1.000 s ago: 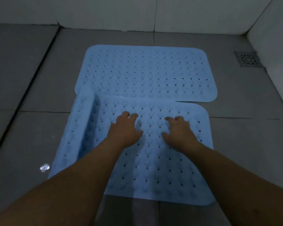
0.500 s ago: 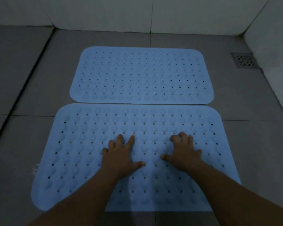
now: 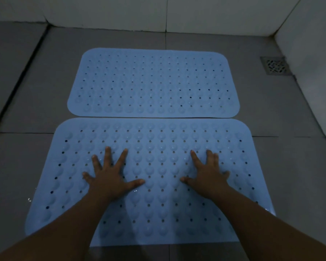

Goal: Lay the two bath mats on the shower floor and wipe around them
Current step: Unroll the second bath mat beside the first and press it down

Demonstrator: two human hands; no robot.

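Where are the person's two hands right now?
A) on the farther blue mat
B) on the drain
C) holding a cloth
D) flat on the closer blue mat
D: the left hand and right hand lie spread, palms down, on the near bath mat.

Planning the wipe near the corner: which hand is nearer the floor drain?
Right. The right hand lies flat on the near bath mat, on the side toward the floor drain; the left hand lies farther across it.

Left hand (image 3: 112, 178) and right hand (image 3: 207, 176) lay flat, fingers spread, on the near mat (image 3: 154, 185); far mat (image 3: 152, 81) lay just beyond on grey tiles (image 3: 36, 91).
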